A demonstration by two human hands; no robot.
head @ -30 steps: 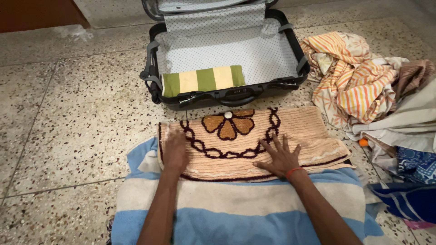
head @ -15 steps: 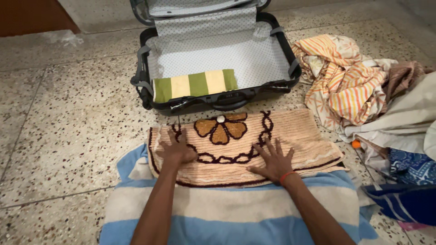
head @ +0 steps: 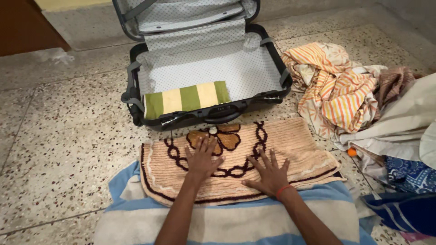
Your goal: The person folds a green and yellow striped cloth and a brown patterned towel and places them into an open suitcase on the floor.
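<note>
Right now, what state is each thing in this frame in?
suitcase: open, lid up.
striped green towel: folded, inside the suitcase.
peach mat: folded, flat on the blue striped towel.
left hand: open, flat on the mat.
right hand: open, flat on the mat.
clothes pile: crumpled, unfolded.

Mat point(head: 281, 149): peach-tan, ribbed, with dark maroon chain border and an orange-brown flower with a white centre. Towel point(head: 236, 222) beneath: light blue and cream bands. Suitcase point(head: 131, 97): black shell, grey straps, white lining with fine dark dots. Folded cloth point(head: 186, 99) inside: green and pale yellow stripes. Floor point(head: 59, 136): grey terrazzo, speckled red-brown. Pile point(head: 340, 90): orange, white and yellow stripes. Right hand point(head: 269, 174): orange wristband point(head: 283, 190).
</note>
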